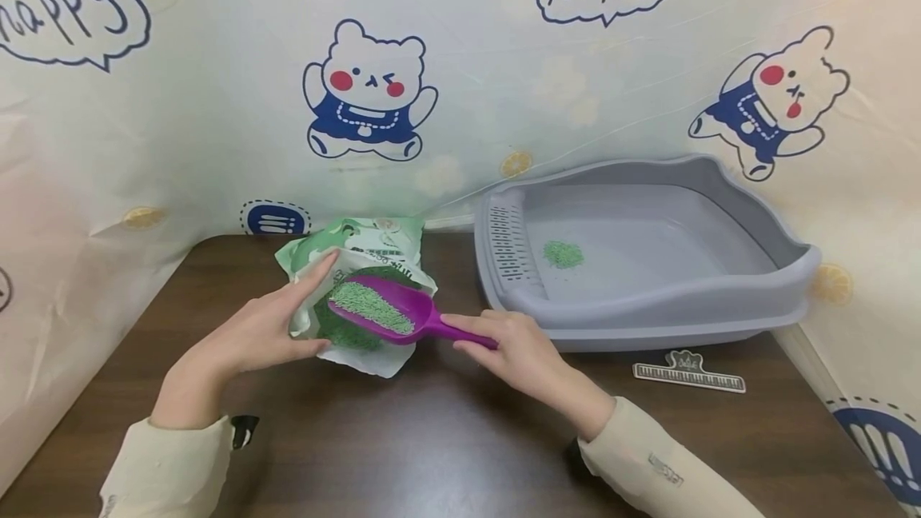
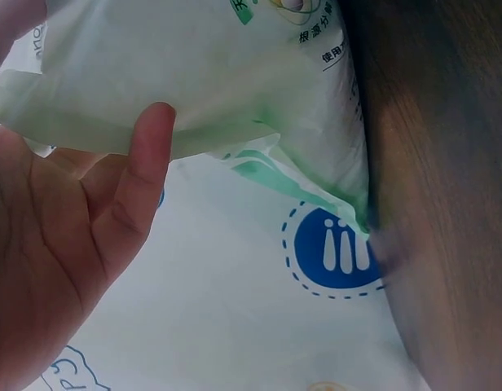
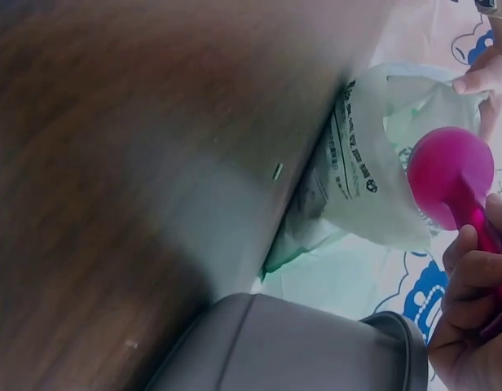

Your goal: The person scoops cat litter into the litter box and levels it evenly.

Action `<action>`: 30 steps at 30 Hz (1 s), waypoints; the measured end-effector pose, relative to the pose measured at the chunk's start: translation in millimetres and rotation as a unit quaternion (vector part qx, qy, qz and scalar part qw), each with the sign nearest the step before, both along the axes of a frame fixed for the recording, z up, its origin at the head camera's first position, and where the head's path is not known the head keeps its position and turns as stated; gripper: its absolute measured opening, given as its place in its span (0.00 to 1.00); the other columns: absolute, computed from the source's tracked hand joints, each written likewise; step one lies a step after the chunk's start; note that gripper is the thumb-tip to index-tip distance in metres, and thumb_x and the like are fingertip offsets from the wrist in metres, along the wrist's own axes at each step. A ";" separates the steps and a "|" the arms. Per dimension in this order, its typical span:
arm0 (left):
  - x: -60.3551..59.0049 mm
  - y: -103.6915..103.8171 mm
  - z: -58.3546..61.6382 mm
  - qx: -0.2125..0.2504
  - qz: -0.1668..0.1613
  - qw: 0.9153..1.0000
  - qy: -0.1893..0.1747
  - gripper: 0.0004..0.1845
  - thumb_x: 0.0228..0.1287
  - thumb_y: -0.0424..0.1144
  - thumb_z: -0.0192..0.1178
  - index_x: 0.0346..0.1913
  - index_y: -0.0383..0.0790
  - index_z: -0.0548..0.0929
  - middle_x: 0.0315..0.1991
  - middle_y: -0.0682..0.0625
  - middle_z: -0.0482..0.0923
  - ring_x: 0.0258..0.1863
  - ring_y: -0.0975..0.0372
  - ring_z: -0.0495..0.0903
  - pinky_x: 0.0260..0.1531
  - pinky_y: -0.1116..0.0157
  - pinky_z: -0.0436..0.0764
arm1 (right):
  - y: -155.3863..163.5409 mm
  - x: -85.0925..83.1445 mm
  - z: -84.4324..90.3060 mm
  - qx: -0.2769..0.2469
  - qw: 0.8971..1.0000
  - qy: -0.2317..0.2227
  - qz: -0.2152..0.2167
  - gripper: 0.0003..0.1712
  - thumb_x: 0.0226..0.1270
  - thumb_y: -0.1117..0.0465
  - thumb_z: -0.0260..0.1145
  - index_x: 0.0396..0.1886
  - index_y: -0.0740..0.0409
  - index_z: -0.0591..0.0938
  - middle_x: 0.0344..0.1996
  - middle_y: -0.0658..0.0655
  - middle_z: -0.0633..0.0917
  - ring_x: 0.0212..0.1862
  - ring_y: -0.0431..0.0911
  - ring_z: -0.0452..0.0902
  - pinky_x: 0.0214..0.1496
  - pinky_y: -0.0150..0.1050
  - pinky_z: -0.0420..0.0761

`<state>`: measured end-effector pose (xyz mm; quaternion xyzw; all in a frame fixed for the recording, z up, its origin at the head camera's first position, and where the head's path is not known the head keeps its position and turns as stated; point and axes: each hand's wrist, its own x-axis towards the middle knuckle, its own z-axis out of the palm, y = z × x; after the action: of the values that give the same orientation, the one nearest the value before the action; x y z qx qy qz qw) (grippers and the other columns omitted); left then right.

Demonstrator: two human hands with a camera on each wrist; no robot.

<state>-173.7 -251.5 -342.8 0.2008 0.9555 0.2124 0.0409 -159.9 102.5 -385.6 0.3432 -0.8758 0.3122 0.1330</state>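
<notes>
One purple scoop (image 1: pixel 420 312) laden with green pellets (image 1: pixel 370 306) sits in the right grip (image 1: pixel 514 346), wrapped round its handle; the left grip (image 1: pixel 259 334) holds the litter bag (image 1: pixel 376 363) by its lip beneath. Keeping the scoop level should limit spills. Below both grips is a brown wood-grain table (image 1: pixel 432 446); beyond them, a bear-print backdrop (image 1: pixel 489 86).

Dk brown wood-grain table (image 1: pixel 446 446) across lower half. Pale printed cloth (image 1: pixel 475 86) behind, w/ winking bear (image 1: pixel 365 128) upper ctr-left, tilted bear (image 1: pixel 755 117) upper R, "happy" bubble (image 1: pixel 72 10) top L, another top R of ctr, orange slice (image 1: pixel 144 217) mid-L, blue badge (image 1: pixel 881 442) lower R edge. B/w clip (image 1: pixel 688 374) w/ piano-key strip flat on table, lower R.
</notes>
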 end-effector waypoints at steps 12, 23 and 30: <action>0.2 -1.4 0.0 0.002 0.005 1.000 -0.003 0.60 0.54 0.50 0.74 0.79 0.68 0.39 0.74 0.36 0.62 0.58 0.40 0.78 0.52 0.37 0.76 | 15.4 6.1 4.9 -0.039 0.999 0.023 0.023 0.23 0.59 0.58 0.75 0.56 0.43 0.86 0.21 0.44 0.77 0.25 0.34 0.66 0.26 0.24 0.69; -0.9 -1.6 -1.3 0.000 0.000 1.000 -0.001 0.60 0.54 0.51 0.73 0.79 0.69 0.39 0.75 0.37 0.61 0.58 0.39 0.78 0.52 0.37 0.76 | 29.4 6.8 6.2 -0.040 0.998 0.042 0.035 0.24 0.57 0.59 0.76 0.56 0.45 0.86 0.24 0.44 0.81 0.26 0.34 0.67 0.27 0.23 0.69; -0.5 -1.3 -0.4 -0.003 0.003 1.000 0.005 0.60 0.54 0.50 0.74 0.79 0.68 0.40 0.73 0.36 0.64 0.57 0.41 0.79 0.51 0.38 0.77 | 38.2 6.7 10.5 -0.032 0.996 0.075 0.044 0.22 0.60 0.56 0.75 0.56 0.45 0.86 0.23 0.43 0.79 0.26 0.33 0.65 0.27 0.24 0.67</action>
<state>-174.3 -252.8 -343.3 0.1987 0.9569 0.2087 0.0362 -153.2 140.8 -375.2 0.3993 -0.8371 0.3187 0.1957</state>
